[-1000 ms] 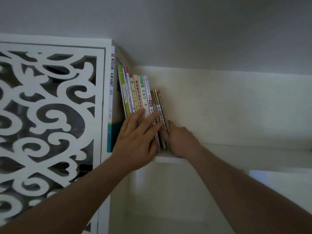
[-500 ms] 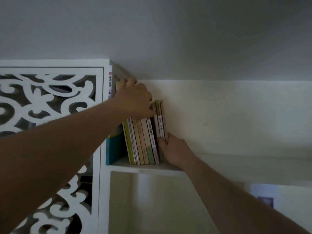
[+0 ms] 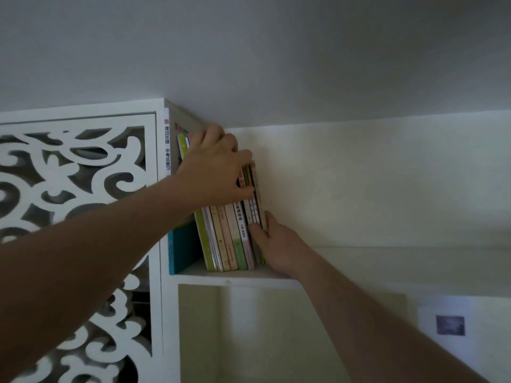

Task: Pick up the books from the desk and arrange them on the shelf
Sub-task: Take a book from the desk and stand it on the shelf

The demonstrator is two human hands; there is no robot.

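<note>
Now, left to right:

Carved panel (image 3: 74, 189): white fretwork at the far left; not involved.

Tall book (image 3: 166, 145): white spine, upright against the cabinet's side wall, teal at its foot.

Left hand (image 3: 215, 172): fingers curled over the top edges of the row of books (image 3: 229, 239), thumb pressed on the spines, so it grips their upper part.

Books: thin spines standing on the shelf (image 3: 387, 261), leaning slightly, tops tilted left toward the tall book.

Right hand (image 3: 276, 244): at the row's right end, low down, thumb across the outer spines and fingers hidden behind; it seems to hold the last few books.

Shelf: bare board to the right of the row.

Risk: nothing props the right end, so if the right hand lets go before the row is squared, I judge the thin outer books could slump or slide off the front edge.
</note>
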